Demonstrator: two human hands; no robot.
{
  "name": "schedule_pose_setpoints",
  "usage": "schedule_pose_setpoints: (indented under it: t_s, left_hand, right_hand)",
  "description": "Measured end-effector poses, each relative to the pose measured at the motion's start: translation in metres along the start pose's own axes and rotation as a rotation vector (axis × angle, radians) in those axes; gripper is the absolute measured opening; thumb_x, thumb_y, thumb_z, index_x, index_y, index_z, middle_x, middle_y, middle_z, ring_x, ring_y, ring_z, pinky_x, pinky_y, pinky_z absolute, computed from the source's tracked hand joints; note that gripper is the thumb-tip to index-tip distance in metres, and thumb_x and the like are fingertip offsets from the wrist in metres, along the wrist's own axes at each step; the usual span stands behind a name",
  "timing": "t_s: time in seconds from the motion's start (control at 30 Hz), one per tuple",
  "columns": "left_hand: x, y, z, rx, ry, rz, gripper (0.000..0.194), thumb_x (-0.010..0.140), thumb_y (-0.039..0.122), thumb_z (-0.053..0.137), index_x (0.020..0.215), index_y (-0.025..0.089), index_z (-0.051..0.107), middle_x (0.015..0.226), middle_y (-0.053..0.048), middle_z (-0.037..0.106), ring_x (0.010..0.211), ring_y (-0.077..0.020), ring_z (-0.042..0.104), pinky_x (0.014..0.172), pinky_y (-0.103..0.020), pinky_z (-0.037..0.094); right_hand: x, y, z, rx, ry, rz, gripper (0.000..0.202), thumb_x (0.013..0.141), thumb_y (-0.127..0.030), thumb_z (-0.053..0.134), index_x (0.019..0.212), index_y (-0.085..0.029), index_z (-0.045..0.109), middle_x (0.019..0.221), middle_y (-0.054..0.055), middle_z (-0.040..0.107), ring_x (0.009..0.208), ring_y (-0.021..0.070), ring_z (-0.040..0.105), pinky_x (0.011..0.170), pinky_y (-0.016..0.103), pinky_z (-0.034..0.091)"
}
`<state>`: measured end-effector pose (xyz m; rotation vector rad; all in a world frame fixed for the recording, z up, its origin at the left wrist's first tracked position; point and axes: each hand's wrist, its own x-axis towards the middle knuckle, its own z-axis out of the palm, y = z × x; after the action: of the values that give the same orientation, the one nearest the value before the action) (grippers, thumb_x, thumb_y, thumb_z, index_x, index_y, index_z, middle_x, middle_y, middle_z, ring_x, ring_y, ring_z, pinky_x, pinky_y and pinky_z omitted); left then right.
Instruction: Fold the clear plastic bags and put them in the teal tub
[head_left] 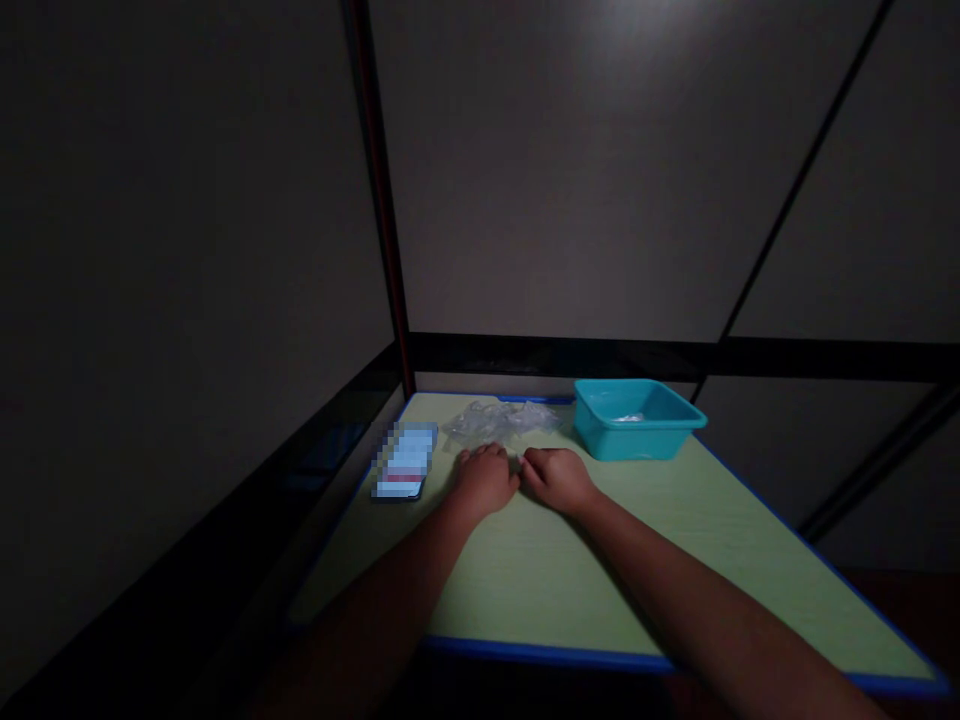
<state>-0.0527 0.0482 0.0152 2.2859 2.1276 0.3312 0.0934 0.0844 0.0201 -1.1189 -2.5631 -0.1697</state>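
Note:
My left hand (486,478) rests on the pale green table (540,590), its fingers bent and a little apart, at the near edge of some crumpled clear plastic (499,421). Close to its right, my right hand (556,480) is closed, with thumb and forefinger pinched together. A tiny whitish bit (520,459) shows at those fingertips, too small to name. The two hands are nearly touching.
On the left of the table lies a phone (406,460) with its screen lit and blurred out. A turquoise basin (637,440) stands at the back right with something clear inside. Dark panelled walls rise behind and to the left.

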Motion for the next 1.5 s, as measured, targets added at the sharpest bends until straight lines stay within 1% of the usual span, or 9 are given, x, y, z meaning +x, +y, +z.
schedule_pose_setpoints:
  t_s: [0.23, 0.4, 0.5, 0.63, 0.83, 1.0, 1.07, 1.27, 1.5]
  left_hand:
    - [0.008, -0.014, -0.017, -0.320, 0.293, -0.025, 0.031, 0.087, 0.035, 0.047, 0.098, 0.014, 0.067, 0.103, -0.012, 0.068, 0.101, -0.0217, 0.061, 0.089, -0.030, 0.043]
    - [0.016, -0.032, -0.032, -0.830, 0.697, -0.084, 0.027, 0.084, 0.036, 0.049, 0.090, 0.015, 0.065, 0.094, -0.008, 0.069, 0.093, -0.0197, 0.063, 0.085, -0.030, 0.046]
    - [0.019, -0.039, -0.039, -1.247, 0.819, -0.133, 0.028, 0.077, 0.042, 0.058, 0.083, 0.015, 0.063, 0.084, -0.006, 0.069, 0.084, -0.0195, 0.065, 0.081, -0.031, 0.048]
    - [0.019, -0.040, -0.044, -1.715, 0.695, -0.147, 0.028, 0.068, 0.041, 0.067, 0.075, 0.015, 0.060, 0.070, -0.001, 0.064, 0.075, -0.0177, 0.065, 0.079, -0.035, 0.050]
    - [0.017, -0.029, -0.036, -2.029, 0.394, -0.233, 0.018, 0.071, 0.029, 0.068, 0.072, 0.013, 0.060, 0.068, 0.000, 0.065, 0.069, -0.0157, 0.066, 0.073, -0.031, 0.053]
    - [0.010, -0.007, -0.018, -1.978, -0.026, -0.197, 0.016, 0.077, 0.028, 0.064, 0.079, 0.012, 0.062, 0.077, -0.006, 0.068, 0.073, -0.0191, 0.067, 0.071, -0.031, 0.054]
    - [0.008, 0.000, -0.010, -1.896, -0.092, -0.153, 0.019, 0.075, 0.029, 0.066, 0.083, 0.012, 0.062, 0.079, -0.007, 0.068, 0.071, -0.0191, 0.067, 0.069, -0.032, 0.054]
    - [0.014, -0.004, 0.005, -1.274, 0.162, -0.111, 0.036, 0.085, 0.047, 0.048, 0.081, 0.013, 0.061, 0.067, -0.004, 0.063, 0.064, -0.0168, 0.062, 0.064, -0.029, 0.049]
    - [0.018, -0.019, 0.004, -0.872, 0.377, -0.026, 0.014, 0.075, 0.031, 0.064, 0.071, 0.018, 0.062, 0.086, -0.006, 0.062, 0.097, -0.0224, 0.054, 0.095, -0.037, 0.036]
  right_hand:
    - [0.001, 0.009, -0.009, -0.011, 0.062, 0.091, 0.036, 0.091, -0.036, 0.034, 0.077, -0.019, 0.063, 0.073, 0.006, 0.069, 0.060, 0.0153, 0.058, 0.053, 0.027, 0.023]
    - [0.000, 0.018, -0.011, 0.035, 0.101, 0.182, 0.037, 0.092, -0.037, 0.034, 0.076, -0.019, 0.062, 0.072, 0.006, 0.068, 0.061, 0.0154, 0.058, 0.052, 0.027, 0.022]
    - [-0.001, 0.023, -0.007, 0.110, 0.105, 0.220, 0.034, 0.092, -0.036, 0.035, 0.078, -0.019, 0.061, 0.075, 0.006, 0.067, 0.064, 0.0152, 0.057, 0.053, 0.026, 0.025]
    - [0.001, 0.032, 0.001, 0.310, 0.182, 0.250, 0.027, 0.090, -0.034, 0.039, 0.089, -0.017, 0.060, 0.079, 0.006, 0.065, 0.071, 0.0155, 0.056, 0.060, 0.024, 0.033]
    - [0.007, 0.040, 0.015, 0.895, 0.341, 0.199, 0.034, 0.085, -0.043, 0.046, 0.107, -0.017, 0.052, 0.093, 0.006, 0.059, 0.083, 0.0169, 0.054, 0.069, 0.027, 0.042]
    - [0.011, 0.040, 0.030, 1.229, 0.234, 0.150, 0.035, 0.073, -0.044, 0.061, 0.095, -0.017, 0.055, 0.081, 0.002, 0.059, 0.073, 0.0150, 0.054, 0.068, 0.028, 0.042]
    - [0.010, 0.041, 0.033, 1.237, 0.161, 0.167, 0.030, 0.072, -0.045, 0.059, 0.078, -0.016, 0.056, 0.068, 0.000, 0.056, 0.061, 0.0128, 0.050, 0.059, 0.026, 0.040]
    - [0.009, 0.044, 0.031, 1.058, 0.129, 0.281, 0.032, 0.075, -0.049, 0.049, 0.064, -0.019, 0.048, 0.049, -0.005, 0.045, 0.045, 0.0101, 0.039, 0.045, 0.023, 0.029]
    - [0.006, 0.044, 0.030, 0.848, 0.029, 0.222, 0.030, 0.076, -0.042, 0.049, 0.061, -0.017, 0.053, 0.051, -0.004, 0.045, 0.049, 0.0094, 0.038, 0.046, 0.022, 0.025]
